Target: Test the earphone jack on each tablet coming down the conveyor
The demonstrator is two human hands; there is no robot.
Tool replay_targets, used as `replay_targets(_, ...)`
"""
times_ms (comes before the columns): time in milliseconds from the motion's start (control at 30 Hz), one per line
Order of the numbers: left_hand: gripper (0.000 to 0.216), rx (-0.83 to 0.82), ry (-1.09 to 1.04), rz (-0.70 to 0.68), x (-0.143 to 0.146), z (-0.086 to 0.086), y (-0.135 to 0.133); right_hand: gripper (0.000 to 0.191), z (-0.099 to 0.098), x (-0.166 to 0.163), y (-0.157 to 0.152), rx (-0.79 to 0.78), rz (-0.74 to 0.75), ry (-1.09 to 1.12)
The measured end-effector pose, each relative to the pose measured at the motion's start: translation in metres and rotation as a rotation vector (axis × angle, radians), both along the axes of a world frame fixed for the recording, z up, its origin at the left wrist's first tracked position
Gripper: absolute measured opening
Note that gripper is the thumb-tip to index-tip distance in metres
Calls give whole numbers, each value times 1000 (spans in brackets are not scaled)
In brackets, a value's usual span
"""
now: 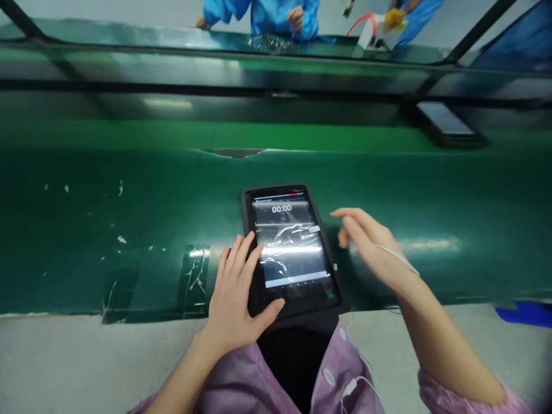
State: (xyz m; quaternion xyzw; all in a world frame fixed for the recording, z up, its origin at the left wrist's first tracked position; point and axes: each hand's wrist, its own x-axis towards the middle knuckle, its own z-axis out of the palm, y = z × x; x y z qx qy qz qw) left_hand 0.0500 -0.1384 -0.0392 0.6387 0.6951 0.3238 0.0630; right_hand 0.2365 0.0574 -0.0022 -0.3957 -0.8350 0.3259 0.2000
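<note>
A black tablet (292, 247) in a thick dark case lies at the near edge of the green bench. Its lit screen shows 00:00 near the top, and a shiny, wrinkled clear film covers the glass. My left hand (237, 293) rests flat on the tablet's left edge, fingers stretched and thumb over the lower border. To the right of the tablet hovers my right hand (371, 244), apart from it and slightly blurred. Its index finger points toward the tablet, the other fingers curl loosely, and nothing shows in it. A white cord crosses the right wrist.
Another dark-cased device (451, 123) lies on the far right of the green bench (142, 190). Behind a dark rail, people in blue work clothes (280, 17) stand at another bench with a white machine (379, 31). A blue object (524, 313) is on the floor at right.
</note>
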Motion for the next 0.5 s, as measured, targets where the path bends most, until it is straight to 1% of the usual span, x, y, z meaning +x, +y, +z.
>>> replay_targets(33,71,-13,12,3,0,-1,0,30,4,-12,6,75,44,-68)
replay_targets(100,77,-21,41,19,0,-4,0,37,10,-35,18,247,122,-199)
replay_targets(167,83,-6,75,43,0,-7,1,49,12,-54,30,328,154,-338)
replay_targets(233,87,22,103,59,0,-10,1,55,13,-65,36,339,160,-448)
replay_targets(333,87,71,130,48,0,-14,1,55,14,-72,37,351,162,-527)
replay_targets(400,85,89,140,43,0,-14,0,53,15,-74,36,352,159,-523)
replay_targets(500,84,92,151,45,0,-15,1,48,17,-78,39,291,155,-465)
